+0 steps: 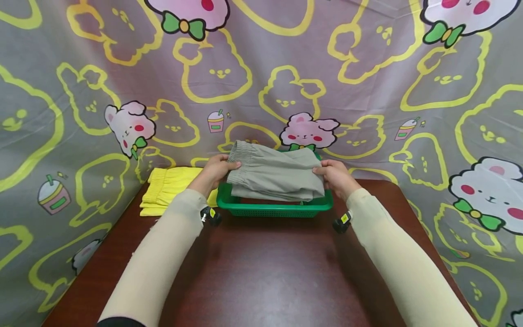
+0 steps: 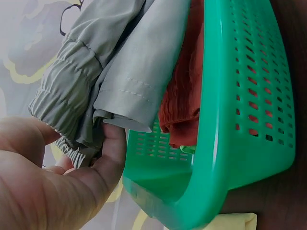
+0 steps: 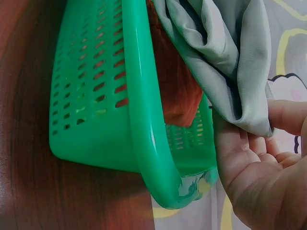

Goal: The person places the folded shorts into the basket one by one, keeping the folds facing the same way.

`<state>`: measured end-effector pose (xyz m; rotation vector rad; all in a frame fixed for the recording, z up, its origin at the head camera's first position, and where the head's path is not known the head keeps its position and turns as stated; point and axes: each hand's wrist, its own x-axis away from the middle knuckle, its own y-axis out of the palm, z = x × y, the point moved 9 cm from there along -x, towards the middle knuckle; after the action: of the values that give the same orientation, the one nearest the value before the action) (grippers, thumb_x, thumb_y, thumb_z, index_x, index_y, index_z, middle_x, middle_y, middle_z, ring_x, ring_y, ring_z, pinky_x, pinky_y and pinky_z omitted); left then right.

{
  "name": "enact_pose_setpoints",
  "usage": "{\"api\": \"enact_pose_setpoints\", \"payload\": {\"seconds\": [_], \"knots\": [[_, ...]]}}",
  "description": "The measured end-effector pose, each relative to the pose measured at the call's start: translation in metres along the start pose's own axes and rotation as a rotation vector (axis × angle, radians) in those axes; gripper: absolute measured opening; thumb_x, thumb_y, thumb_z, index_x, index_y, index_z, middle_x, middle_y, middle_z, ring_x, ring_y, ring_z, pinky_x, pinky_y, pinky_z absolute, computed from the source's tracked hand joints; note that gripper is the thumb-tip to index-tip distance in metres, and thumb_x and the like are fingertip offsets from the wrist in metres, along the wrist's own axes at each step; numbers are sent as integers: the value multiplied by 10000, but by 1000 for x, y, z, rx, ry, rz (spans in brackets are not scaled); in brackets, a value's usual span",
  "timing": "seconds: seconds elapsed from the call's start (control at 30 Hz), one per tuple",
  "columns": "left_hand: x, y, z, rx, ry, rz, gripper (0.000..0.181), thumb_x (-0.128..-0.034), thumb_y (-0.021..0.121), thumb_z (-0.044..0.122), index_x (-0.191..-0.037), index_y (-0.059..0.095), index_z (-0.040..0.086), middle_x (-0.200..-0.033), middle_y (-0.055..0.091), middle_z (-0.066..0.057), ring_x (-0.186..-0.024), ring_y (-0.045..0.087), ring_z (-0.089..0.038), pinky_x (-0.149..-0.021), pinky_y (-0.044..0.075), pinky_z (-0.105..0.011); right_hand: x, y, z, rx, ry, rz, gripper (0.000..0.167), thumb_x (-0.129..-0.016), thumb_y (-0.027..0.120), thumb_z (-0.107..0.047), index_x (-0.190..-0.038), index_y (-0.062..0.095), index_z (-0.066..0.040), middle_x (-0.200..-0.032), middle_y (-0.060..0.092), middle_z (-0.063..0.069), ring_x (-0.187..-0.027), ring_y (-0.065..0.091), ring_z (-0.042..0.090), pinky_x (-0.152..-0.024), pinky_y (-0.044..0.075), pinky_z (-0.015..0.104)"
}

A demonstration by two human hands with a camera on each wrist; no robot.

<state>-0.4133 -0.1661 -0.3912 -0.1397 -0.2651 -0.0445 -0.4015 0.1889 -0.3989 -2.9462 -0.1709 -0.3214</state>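
Folded grey elastic-waist garment (image 1: pixel 278 175): one, held over the green basket (image 1: pixel 273 207). Your left hand (image 1: pixel 213 171): fingers pinching its gathered waistband. Your right hand (image 1: pixel 337 176): fingers pinching the opposite end. Rust-red garment (image 2: pixel 184 96): inside the basket. Yellow garment (image 1: pixel 169 186): left of the basket, near the surface's left edge. Surface (image 1: pixel 261 272): stretches from basket front toward you; right edge well apart from the basket.
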Motion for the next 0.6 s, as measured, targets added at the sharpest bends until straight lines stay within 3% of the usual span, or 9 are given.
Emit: {"api": "enact_pose_setpoints", "payload": {"seconds": [0.17,0.4,0.5,0.6], "knots": [[-3,1,1,-31,-8,14,714,-981,709,221,-1580,344,88,-1409,542,-145,-955,626,-181,-827,545,-316,-5,-1,1,33,3,9,372,-1036,600,-196,-1347,512,-12,-1243,571,105,-950,655,173,-756,605,344],[-12,2,-2,-12,-5,35,651,-975,712,189,-1533,403,61,-1344,559,-139,-882,630,-161,-746,555,-283,-13,-2,4,97,14,18,367,-1045,587,-217,-1345,526,-15,-1263,553,108,-1014,624,214,-788,594,343],[-15,2,-2,-19,5,54,649,-973,718,196,-1529,411,62,-1372,551,-141,-944,624,-184,-798,547,-306,-17,-2,5,122,16,40,376,-1047,576,-213,-1358,523,-7,-1294,539,118,-1053,596,230,-814,577,353],[-17,1,-2,-30,12,80,644,-972,720,203,-1526,424,62,-1424,535,-151,-1096,612,-248,-933,529,-369,-22,-1,4,149,10,85,389,-1041,578,-203,-1366,529,3,-1336,529,135,-1091,575,247,-828,558,359]]}}
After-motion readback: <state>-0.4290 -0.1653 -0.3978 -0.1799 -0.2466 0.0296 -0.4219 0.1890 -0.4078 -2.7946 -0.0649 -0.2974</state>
